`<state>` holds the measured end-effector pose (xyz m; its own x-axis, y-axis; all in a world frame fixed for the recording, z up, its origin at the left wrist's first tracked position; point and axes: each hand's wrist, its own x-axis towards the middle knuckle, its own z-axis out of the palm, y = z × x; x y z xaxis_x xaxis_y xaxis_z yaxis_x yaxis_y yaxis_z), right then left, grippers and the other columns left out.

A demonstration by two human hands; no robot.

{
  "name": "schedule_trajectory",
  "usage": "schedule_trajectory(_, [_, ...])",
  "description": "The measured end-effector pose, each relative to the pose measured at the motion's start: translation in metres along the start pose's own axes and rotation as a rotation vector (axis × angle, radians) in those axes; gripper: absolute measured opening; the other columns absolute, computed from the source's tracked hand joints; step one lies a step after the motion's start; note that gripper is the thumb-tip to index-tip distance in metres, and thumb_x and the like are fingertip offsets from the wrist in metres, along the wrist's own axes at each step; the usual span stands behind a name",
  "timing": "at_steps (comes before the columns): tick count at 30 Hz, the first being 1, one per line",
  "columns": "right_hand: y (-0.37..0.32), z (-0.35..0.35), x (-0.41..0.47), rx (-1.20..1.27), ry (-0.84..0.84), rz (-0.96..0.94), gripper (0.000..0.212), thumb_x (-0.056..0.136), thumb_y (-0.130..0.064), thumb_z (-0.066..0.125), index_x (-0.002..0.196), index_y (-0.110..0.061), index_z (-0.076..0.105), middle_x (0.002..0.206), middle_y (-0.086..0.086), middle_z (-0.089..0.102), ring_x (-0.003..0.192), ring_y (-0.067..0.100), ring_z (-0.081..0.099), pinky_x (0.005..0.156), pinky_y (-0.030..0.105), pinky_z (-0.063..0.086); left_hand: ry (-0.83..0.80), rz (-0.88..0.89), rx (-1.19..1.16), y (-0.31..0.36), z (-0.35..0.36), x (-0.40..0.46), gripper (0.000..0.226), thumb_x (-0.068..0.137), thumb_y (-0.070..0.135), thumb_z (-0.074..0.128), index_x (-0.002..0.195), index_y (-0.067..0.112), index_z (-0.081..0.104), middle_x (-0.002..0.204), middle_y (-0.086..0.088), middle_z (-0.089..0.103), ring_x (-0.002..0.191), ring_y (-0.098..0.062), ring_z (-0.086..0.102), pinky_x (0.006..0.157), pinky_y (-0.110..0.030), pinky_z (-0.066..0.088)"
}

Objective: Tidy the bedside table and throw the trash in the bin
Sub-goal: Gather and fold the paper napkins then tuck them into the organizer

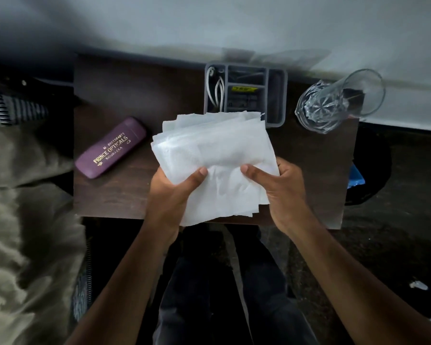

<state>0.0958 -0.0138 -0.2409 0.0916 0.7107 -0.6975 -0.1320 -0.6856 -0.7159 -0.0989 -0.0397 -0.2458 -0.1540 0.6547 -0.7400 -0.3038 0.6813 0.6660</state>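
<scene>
A stack of white tissue papers (217,155) is held above the dark wooden bedside table (135,95). My left hand (169,195) grips its lower left edge, thumb on top. My right hand (281,192) grips the lower right edge, thumb pressing the top sheet. A purple spectacle case (111,148) with gold lettering lies on the table's left part. A grey compartment organiser (276,95) with a white cable and small items stands at the back, partly hidden by the papers. An empty cut-glass tumbler (334,103) stands at the back right corner.
A dark bin (373,175) with something blue inside sits on the floor right of the table. An olive blanket (23,220) on a bed fills the left side. A pale wall runs behind the table. A small white scrap (418,285) lies on the dark floor at right.
</scene>
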Motion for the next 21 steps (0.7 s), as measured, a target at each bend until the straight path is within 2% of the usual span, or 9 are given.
schedule_trajectory(4, [0.0, 0.004, -0.008, -0.209, 0.073, -0.114, 0.013, 0.083, -0.016, 0.081, 0.094, -0.022, 0.076, 0.092, 0.0, 0.08, 0.083, 0.017, 0.078, 0.067, 0.033, 0.064, 0.071, 0.046, 0.098, -0.005, 0.003, -0.001, 0.027, 0.085, 0.019, 0.083, 0.109, 0.024, 0.072, 0.102, 0.008, 0.081, 0.09, -0.013, 0.079, 0.068, -0.025, 0.061])
schedule_trajectory(6, [0.003, 0.008, -0.013, -0.407, 0.16, -0.244, 0.011, 0.085, -0.022, 0.077, 0.096, -0.021, 0.073, 0.092, -0.002, 0.075, 0.082, 0.01, 0.073, 0.067, 0.027, 0.061, 0.091, 0.058, 0.145, -0.008, 0.008, -0.003, 0.018, 0.088, 0.021, 0.081, 0.103, 0.026, 0.072, 0.098, 0.011, 0.081, 0.087, -0.01, 0.078, 0.067, -0.023, 0.06])
schedule_trajectory(8, [0.006, 0.015, -0.02, -0.598, 0.21, -0.409, 0.013, 0.086, -0.023, 0.074, 0.099, -0.02, 0.072, 0.093, -0.008, 0.064, 0.08, 0.001, 0.064, 0.062, 0.013, 0.05, 0.092, 0.054, 0.14, -0.01, 0.015, -0.007, 0.014, 0.092, 0.02, 0.076, 0.106, 0.022, 0.073, 0.098, 0.01, 0.081, 0.087, -0.011, 0.079, 0.068, -0.025, 0.061])
schedule_trajectory(10, [0.01, 0.023, -0.028, -0.707, 0.176, -0.53, 0.026, 0.086, -0.012, 0.073, 0.111, -0.017, 0.071, 0.095, -0.009, 0.055, 0.079, -0.008, 0.056, 0.064, 0.002, 0.042, 0.096, 0.048, 0.134, -0.01, 0.022, -0.01, 0.018, 0.098, 0.019, 0.068, 0.116, 0.017, 0.071, 0.103, 0.003, 0.081, 0.094, -0.014, 0.078, 0.077, -0.033, 0.062])
schedule_trajectory(12, [0.016, 0.031, -0.036, -0.808, 0.12, -0.596, 0.043, 0.081, -0.005, 0.073, 0.122, -0.013, 0.067, 0.101, -0.008, 0.049, 0.081, -0.009, 0.048, 0.07, -0.001, 0.04, 0.075, 0.062, 0.162, -0.01, 0.027, -0.013, 0.023, 0.104, 0.02, 0.057, 0.124, 0.015, 0.067, 0.111, 0.0, 0.078, 0.102, -0.017, 0.075, 0.086, -0.038, 0.061])
schedule_trajectory(15, [0.02, 0.043, -0.043, -0.886, 0.079, -0.647, 0.05, 0.085, -0.018, 0.074, 0.131, -0.012, 0.057, 0.11, -0.001, 0.051, 0.095, -0.001, 0.047, 0.074, 0.011, 0.046, -0.061, 0.021, 0.031, -0.002, 0.034, -0.021, 0.039, 0.109, 0.042, 0.04, 0.126, 0.017, 0.065, 0.111, -0.003, 0.078, 0.102, -0.016, 0.075, 0.077, -0.03, 0.06])
schedule_trajectory(18, [0.02, 0.055, -0.054, -0.912, 0.022, -0.618, 0.047, 0.091, -0.031, 0.065, 0.132, -0.011, 0.053, 0.113, 0.005, 0.056, 0.099, 0.019, 0.06, 0.074, 0.039, 0.059, -0.2, 0.033, -0.088, 0.002, 0.034, -0.027, 0.07, 0.098, 0.071, 0.024, 0.131, 0.024, 0.063, 0.123, 0.001, 0.076, 0.115, -0.012, 0.071, 0.085, -0.018, 0.057])
schedule_trajectory(19, [0.019, 0.057, -0.056, -0.921, 0.0, -0.602, 0.048, 0.09, -0.029, 0.067, 0.132, -0.011, 0.053, 0.113, 0.005, 0.056, 0.099, 0.022, 0.061, 0.074, 0.044, 0.059, -0.217, 0.044, -0.073, 0.004, 0.034, -0.028, 0.072, 0.095, 0.074, 0.028, 0.126, 0.022, 0.066, 0.118, 0.002, 0.078, 0.111, -0.012, 0.073, 0.083, -0.016, 0.057])
schedule_trajectory(21, [0.014, 0.057, -0.059, -0.933, -0.049, -0.543, 0.053, 0.086, -0.029, 0.071, 0.134, -0.015, 0.052, 0.116, 0.001, 0.053, 0.102, 0.019, 0.06, 0.078, 0.043, 0.059, -0.207, 0.039, -0.026, 0.008, 0.033, -0.029, 0.069, 0.091, 0.07, 0.049, 0.116, 0.009, 0.068, 0.1, 0.001, 0.08, 0.095, -0.013, 0.078, 0.073, -0.018, 0.058])
